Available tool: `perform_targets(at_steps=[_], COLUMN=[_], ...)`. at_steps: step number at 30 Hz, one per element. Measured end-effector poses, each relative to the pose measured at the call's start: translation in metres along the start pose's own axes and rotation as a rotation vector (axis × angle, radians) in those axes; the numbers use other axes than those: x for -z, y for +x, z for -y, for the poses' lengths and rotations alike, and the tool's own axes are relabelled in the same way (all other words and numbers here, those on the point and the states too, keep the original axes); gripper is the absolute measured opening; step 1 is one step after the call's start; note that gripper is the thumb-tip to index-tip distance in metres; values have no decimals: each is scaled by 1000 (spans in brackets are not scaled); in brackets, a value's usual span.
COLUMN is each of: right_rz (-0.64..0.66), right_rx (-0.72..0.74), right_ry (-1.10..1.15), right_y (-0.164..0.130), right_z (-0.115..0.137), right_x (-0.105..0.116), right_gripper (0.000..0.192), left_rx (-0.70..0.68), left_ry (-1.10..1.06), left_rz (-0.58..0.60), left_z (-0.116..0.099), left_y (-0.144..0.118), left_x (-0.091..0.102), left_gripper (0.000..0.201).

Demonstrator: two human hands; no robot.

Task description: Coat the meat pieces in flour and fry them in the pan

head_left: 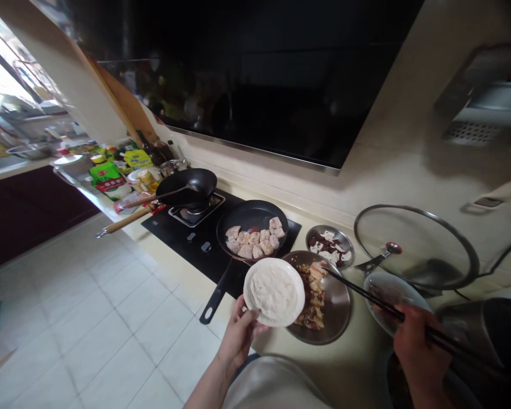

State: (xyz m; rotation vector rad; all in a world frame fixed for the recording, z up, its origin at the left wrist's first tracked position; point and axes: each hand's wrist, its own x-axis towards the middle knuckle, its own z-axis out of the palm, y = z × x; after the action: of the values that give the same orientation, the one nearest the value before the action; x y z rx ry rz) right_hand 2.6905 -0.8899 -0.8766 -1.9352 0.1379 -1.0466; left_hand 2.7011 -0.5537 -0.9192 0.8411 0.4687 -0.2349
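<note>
My left hand [241, 332] grips the rim of a small white bowl [275, 292] of pale flour-like powder, held in front of the frying pan. In my right hand [421, 346] is a pair of dark chopsticks [366, 294]. Their tips reach a pale piece of food [318, 270] on a round metal plate [338, 307], which also bears chopped, browned bits. Whether the tips pinch that piece I cannot tell. Several flour-coated chunks [255, 241] lie in the black frying pan [249, 213] on the hob, its handle pointing toward me.
A wok [187, 187] with a wooden handle stands on the far burner of the black hob [176, 238]. Seasoning bags [106, 179] crowd the counter at left. A smaller metal dish [344, 244], a glass lid [413, 244] and a bowl [394, 289] sit at right. A range hood hangs above.
</note>
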Motion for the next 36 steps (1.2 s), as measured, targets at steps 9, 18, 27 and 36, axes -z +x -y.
perform_targets(at_steps=[9,18,27,36], right_rz=[591,525,519,278], right_rx=[419,493,473,178], right_ry=[160,113,99,120], right_y=[-25,-23,-20,-22], right_z=[58,72,74,44], right_x=[-39,-39,-41,-27], right_gripper=[12,15,15,18], left_rx=[42,15,8,-66], left_ry=[24,25,22,31], left_rz=[119,170,188,214], left_z=[6,1,0,-10], left_y=[-1,-5,-2,-5], left_x=[-17,-18,-15,-16], left_gripper=[58,57,57,55])
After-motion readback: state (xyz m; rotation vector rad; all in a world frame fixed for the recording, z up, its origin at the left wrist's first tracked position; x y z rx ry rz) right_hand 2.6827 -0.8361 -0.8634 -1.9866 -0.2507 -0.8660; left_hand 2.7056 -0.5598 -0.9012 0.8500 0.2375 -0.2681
